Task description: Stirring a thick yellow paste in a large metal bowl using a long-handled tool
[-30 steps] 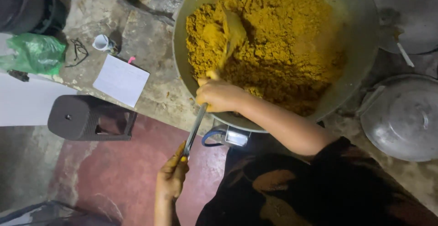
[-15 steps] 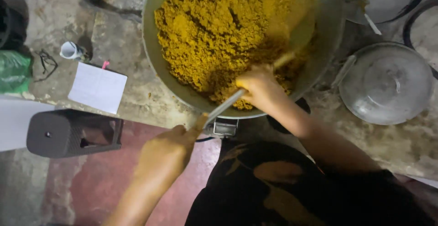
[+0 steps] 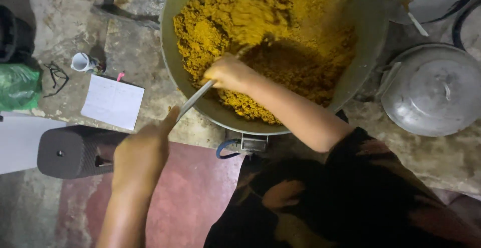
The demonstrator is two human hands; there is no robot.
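Spoon head (image 3: 250, 25) motion-blurred, shape unclear; metal handle (image 3: 196, 96) hidden inside right hand (image 3: 228, 72) and behind left hand (image 3: 143, 153); large pan (image 3: 173, 82) cut by top edge; lidded pot (image 3: 433, 90) clipped at right edge.

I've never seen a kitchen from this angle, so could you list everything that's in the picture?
Wok: one, grey metal, top centre.
Crumbly food: one mass, yellow-orange, inside wok.
Stirring tool: one, metal handle, running from wok toward left hand.
Lidded pot: one, silver, right.
Notepad: one, white, left of wok.
Small cup: one, white, above notepad.
Dark box: one, black, lower left.
Green bag: one, far left.
Right hand: gripping handle over wok.
Left hand: at handle's near end.
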